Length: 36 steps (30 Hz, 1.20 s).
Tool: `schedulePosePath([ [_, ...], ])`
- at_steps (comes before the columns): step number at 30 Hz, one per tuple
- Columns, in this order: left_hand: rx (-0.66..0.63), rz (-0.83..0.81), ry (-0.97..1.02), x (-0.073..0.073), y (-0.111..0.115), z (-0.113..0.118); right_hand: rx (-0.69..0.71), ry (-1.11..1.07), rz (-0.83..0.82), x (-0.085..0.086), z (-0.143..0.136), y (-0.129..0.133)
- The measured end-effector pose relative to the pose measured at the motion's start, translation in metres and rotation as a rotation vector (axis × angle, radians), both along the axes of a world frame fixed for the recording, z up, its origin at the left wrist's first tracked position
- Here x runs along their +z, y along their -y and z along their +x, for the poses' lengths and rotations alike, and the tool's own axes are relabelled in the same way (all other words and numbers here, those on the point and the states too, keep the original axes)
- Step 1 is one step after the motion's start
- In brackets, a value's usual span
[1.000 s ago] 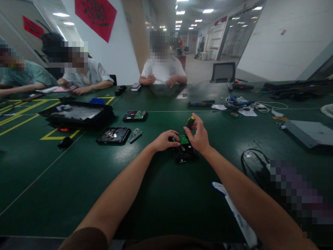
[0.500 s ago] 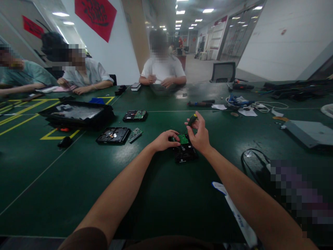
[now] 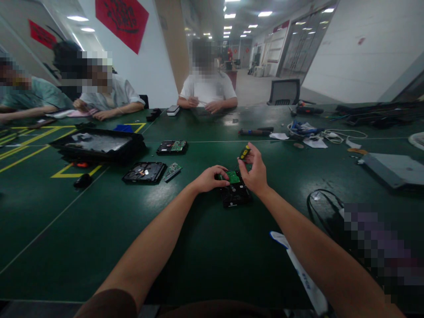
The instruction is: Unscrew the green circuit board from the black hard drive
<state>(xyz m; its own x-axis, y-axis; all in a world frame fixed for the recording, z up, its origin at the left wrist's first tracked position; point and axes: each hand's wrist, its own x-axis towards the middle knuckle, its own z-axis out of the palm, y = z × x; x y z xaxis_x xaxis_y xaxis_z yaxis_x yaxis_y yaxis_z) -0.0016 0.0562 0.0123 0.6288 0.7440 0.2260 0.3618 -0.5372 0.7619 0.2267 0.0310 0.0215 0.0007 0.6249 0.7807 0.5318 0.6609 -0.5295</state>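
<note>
A black hard drive (image 3: 236,195) with a green circuit board (image 3: 233,177) on its upper part lies on the green table. My left hand (image 3: 213,179) is closed on the drive's left side, its fingers at the board's edge. In my right hand (image 3: 254,170) is a yellow and black screwdriver (image 3: 245,153), gripped by its handle above the drive's far right corner. The screwdriver's tip is too small to make out. Left of the drive are an open hard drive (image 3: 145,172), a loose circuit board (image 3: 172,172) and another drive (image 3: 172,147).
A black tray (image 3: 99,143) stands at the left. Tools (image 3: 255,131), white cables (image 3: 338,134) and a grey metal box (image 3: 394,170) lie to the right. A white strip (image 3: 304,274) lies beneath my right forearm. People sit across the table and at the far left.
The screwdriver handle has turned in my right hand and shows more yellow, with the fingers slightly shifted. My left hand and the drive have stayed in place.
</note>
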Motion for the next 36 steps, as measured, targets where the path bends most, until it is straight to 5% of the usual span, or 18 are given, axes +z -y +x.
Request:
schedulePosePath([
  [36, -0.008, 0.0, -0.001, -0.0046, -0.0038, -0.0012, -0.075, 0.019, 0.059, 0.0016, -0.0002, 0.0001],
])
